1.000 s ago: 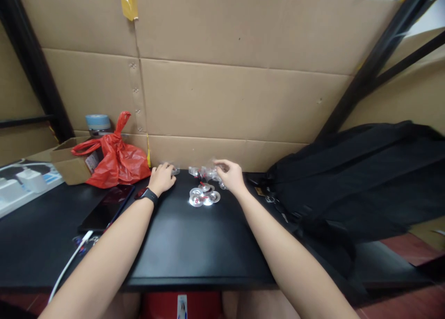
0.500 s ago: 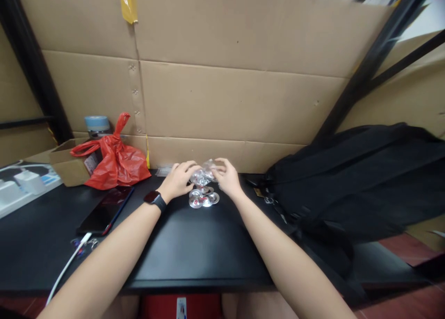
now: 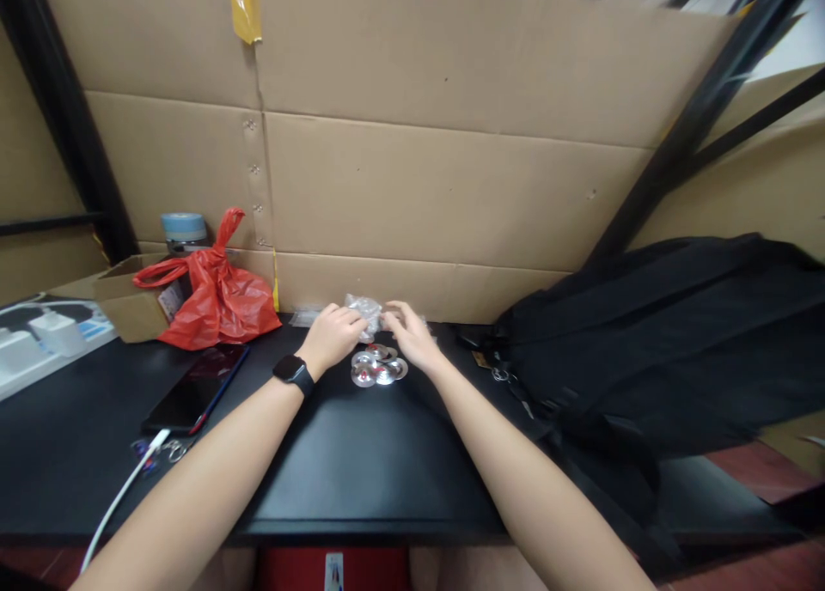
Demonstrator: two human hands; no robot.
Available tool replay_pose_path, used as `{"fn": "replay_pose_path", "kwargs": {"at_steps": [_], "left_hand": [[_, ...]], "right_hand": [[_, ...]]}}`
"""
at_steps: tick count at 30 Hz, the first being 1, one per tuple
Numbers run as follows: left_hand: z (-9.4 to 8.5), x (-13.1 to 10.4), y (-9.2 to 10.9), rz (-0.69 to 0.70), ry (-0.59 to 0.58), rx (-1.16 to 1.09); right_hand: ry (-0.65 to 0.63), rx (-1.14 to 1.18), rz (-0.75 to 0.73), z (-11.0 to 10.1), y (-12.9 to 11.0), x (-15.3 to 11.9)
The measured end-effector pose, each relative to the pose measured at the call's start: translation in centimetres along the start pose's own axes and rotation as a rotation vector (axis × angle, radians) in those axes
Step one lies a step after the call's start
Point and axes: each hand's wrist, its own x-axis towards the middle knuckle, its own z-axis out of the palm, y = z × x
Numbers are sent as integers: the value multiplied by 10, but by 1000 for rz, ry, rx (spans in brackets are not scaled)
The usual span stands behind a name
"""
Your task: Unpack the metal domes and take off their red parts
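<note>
My left hand (image 3: 333, 335), with a black watch (image 3: 293, 371) on its wrist, has its fingers curled against a crumpled clear plastic bag (image 3: 364, 310). What part of the bag lies inside the fingers is hidden. To the right of the bag, my right hand (image 3: 411, 335) has its fingers apart, its fingertips close to the bag's edge. More clear plastic shows behind this hand. Just in front of the bag, several shiny round metal discs (image 3: 379, 368) with red spots overlap in a small pile on the black tabletop (image 3: 374, 453).
Left on the table are a phone (image 3: 197, 389), a white cable (image 3: 125, 488), a red plastic bag (image 3: 223, 303), a small cardboard box (image 3: 132, 303) and a power strip (image 3: 58, 346). A black backpack (image 3: 670, 342) lies at right. Cardboard (image 3: 412, 187) walls the back.
The clear bag has shifted left toward my left hand. My right hand has come off it, with its fingers spreading. The disc pile stays in place.
</note>
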Motion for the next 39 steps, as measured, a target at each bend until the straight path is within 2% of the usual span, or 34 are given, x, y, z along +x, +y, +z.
{"fn": "replay_pose_path", "kwargs": {"at_steps": [3,5,9,12,15,17,22,27,32,39], "left_hand": [[1,-9,-21,-182,-80,26],[2,-17,-35,-295,-151,46],[13,-31,-55,-440,-224,51],[25,-36,-60,-486,-326,1],[37,-38,-61,-526,-420,-86],[41,-39,-62,-552,-432,-130],[44,-40,-64,-567,-372,-185],[46,-40,-66,-546,-347,-197],[48,-42,-66,-536,-330,-178],[41,-42,-62,-535,-304,-143]], "right_hand": [[-134,-304,-193,4,1,-4],[-245,-434,-227,9,0,-7],[-360,-597,-117,23,-4,-5],[-381,-666,-28,33,-6,6],[-420,-669,-20,40,-8,21],[-463,-641,-51,43,-10,32],[-630,-602,-55,52,-16,56],[-577,-703,-81,58,-23,54],[-492,-697,-139,44,-33,41],[-490,-636,-128,-9,-44,19]]}}
